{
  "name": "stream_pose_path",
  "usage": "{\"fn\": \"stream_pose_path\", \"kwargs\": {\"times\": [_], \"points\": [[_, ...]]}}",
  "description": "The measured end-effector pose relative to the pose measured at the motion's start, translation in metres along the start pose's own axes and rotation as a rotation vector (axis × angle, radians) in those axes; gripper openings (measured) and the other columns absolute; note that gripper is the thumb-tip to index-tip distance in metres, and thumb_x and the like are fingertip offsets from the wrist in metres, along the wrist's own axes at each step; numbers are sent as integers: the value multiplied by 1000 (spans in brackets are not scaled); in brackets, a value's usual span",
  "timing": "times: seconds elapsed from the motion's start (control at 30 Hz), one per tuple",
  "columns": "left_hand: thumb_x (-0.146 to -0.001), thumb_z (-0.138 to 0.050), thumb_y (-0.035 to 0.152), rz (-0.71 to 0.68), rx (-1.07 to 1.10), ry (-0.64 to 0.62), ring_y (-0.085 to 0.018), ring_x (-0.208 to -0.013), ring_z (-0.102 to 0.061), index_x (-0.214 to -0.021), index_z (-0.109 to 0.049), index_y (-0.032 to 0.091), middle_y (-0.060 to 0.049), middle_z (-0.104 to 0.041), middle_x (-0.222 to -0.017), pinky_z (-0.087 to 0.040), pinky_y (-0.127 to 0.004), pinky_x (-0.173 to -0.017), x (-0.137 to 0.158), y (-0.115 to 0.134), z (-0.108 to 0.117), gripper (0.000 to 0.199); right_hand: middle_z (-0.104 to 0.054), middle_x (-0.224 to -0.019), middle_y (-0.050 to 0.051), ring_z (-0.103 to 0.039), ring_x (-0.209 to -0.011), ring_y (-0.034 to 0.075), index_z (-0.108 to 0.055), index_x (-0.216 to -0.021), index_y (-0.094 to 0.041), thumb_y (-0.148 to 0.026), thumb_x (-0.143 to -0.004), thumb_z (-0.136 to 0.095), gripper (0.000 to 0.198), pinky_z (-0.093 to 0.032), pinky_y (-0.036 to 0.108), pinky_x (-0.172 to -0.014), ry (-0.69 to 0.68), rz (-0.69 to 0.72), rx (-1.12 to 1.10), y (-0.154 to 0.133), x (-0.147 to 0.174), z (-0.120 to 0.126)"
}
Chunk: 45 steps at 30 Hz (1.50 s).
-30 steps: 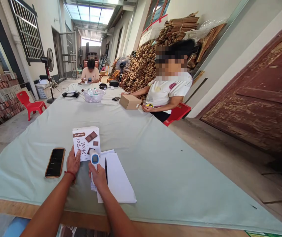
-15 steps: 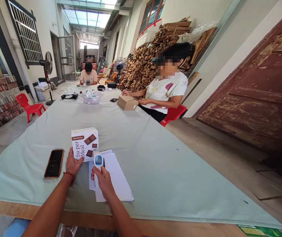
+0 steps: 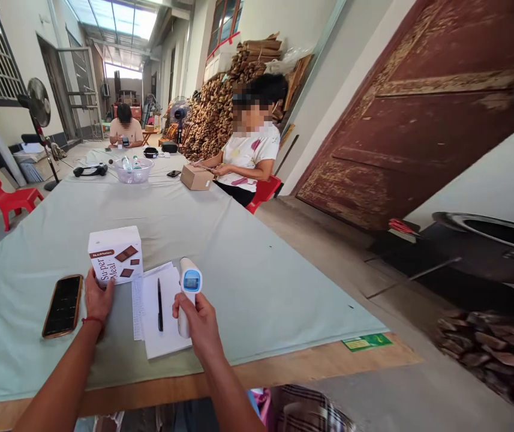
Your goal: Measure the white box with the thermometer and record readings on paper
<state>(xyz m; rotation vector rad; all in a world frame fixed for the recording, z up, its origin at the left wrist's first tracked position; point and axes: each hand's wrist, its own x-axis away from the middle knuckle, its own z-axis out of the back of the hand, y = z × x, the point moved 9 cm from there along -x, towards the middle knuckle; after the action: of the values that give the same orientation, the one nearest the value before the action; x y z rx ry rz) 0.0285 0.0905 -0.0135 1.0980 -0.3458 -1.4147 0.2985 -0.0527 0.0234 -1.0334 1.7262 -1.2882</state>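
Note:
A white box (image 3: 117, 258) printed with chocolate pieces and "Su-per Meal" stands upright on the table. My left hand (image 3: 99, 295) grips its lower left corner, the thumb on the front; the other fingers are partly hidden. In my right hand (image 3: 197, 315) is a white infrared thermometer (image 3: 191, 279) with a lit blue-edged screen, held upright to the right of the box. Between my hands lie white sheets of paper (image 3: 167, 339) with a black pen (image 3: 160, 305) on top, and a printed strip (image 3: 137, 315) beside them. A phone (image 3: 62, 306) in an orange-brown case lies left of my left hand.
On the pale green tablecloth (image 3: 261, 288) farther off stand a clear plastic bowl (image 3: 133, 175) with bottles and a cardboard box (image 3: 197, 178). One person (image 3: 250, 147) sits at the right side, another (image 3: 125, 129) at the far end. A large dark pan (image 3: 499, 240) is at right.
My right hand has drawn the thermometer away from the box front to the right, uncovering the pen. The view has turned right. My left hand stays on the box.

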Motion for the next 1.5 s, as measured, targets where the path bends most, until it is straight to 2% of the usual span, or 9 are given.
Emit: {"fn": "stream_pose_path", "kwargs": {"times": [0.23, 0.63, 0.83, 1.07, 1.17, 1.23, 1.37, 1.43, 1.5], "points": [[-71, -61, 48, 59, -49, 7, -28, -94, -61, -110, -54, 17, -10, -63, -104, -52, -42, -83, -3, -7, 1, 50, -56, -54, -2, -47, -52, 13, -55, -68, -21, -59, -72, -64, 40, -38, 25, -51, 102, 21, 56, -10, 0, 24], [-71, -60, 51, 52, -130, 29, -28, -93, -60, -106, -56, 17, -10, -62, -101, -51, -41, -82, -4, -7, 3, 49, -55, -54, -2, -46, -53, 13, -55, -66, -20, -56, -70, -67, 38, -37, 25, -52, 192, 48, 62, -7, -8, 51], [-73, -62, 48, 54, -133, -2, -27, -94, -61, -106, -56, 17, -9, -62, -100, -51, -41, -82, -5, -7, 1, 45, -53, -51, -3, -45, -49, 12, -56, -66, -20, -52, -66, -71, 35, -36, 25, -49, 213, 9, 70, 6, -16, 62], [-69, -70, 32, 32, -190, 18, -26, -103, -59, -110, -52, 19, -7, -60, -105, -50, -40, -89, -5, -12, -1, 47, -53, -51, -3, -46, -50, 13, -53, -65, -21, -53, -68, -65, 34, -36, 25, -50, 176, -18, 179, 12, -20, 63], [-71, -69, 30, 25, -199, 26, -26, -103, -59, -112, -52, 19, -7, -60, -106, -50, -40, -89, -3, -14, -2, 45, -55, -52, -3, -50, -51, 15, -58, -72, -20, -53, -69, -61, 33, -39, 27, -53, 105, -36, 302, 15, -24, 59], [-72, -70, 29, 35, -193, 27, -26, -104, -59, -113, -51, 19, -8, -60, -107, -50, -41, -90, -1, -16, -3, 46, -63, -63, 0, -56, -57, 18, -62, -85, -20, -50, -71, -59, 33, -42, 29, -57, 17, -47, 435, 19, -29, 53], [-72, -70, 26, 45, -164, 34, -25, -106, -58, -116, -50, 20, -8, -60, -109, -49, -41, -90, 2, -20, -5, 48, -69, -103, 7, -64, -91, 24, -63, -109, -22, -34, -77, -57, 35, -44, 31, -72, -85, -39, 957, 25, -46, 49], [-74, -69, 25, 35, -164, 29, -25, -107, -58, -117, -50, 19, -8, -59, -110, -49, -41, -92, 3, -20, -5, 48, -67, -111, 10, -62, -100, 26, -62, -113, -20, -31, -81, -55, 34, -43, 31, -77, -104, -45, 1233, 30, -57, 51], [-75, -68, 24, 26, -167, 23, -25, -107, -57, -117, -49, 18, -10, -59, -111, -48, -41, -93, 4, -20, -6, 47, -66, -110, 11, -63, -101, 25, -62, -114, -18, -33, -86, -52, 33, -42, 31, -77, -132, -69, 1396, 37, -67, 54]]}}
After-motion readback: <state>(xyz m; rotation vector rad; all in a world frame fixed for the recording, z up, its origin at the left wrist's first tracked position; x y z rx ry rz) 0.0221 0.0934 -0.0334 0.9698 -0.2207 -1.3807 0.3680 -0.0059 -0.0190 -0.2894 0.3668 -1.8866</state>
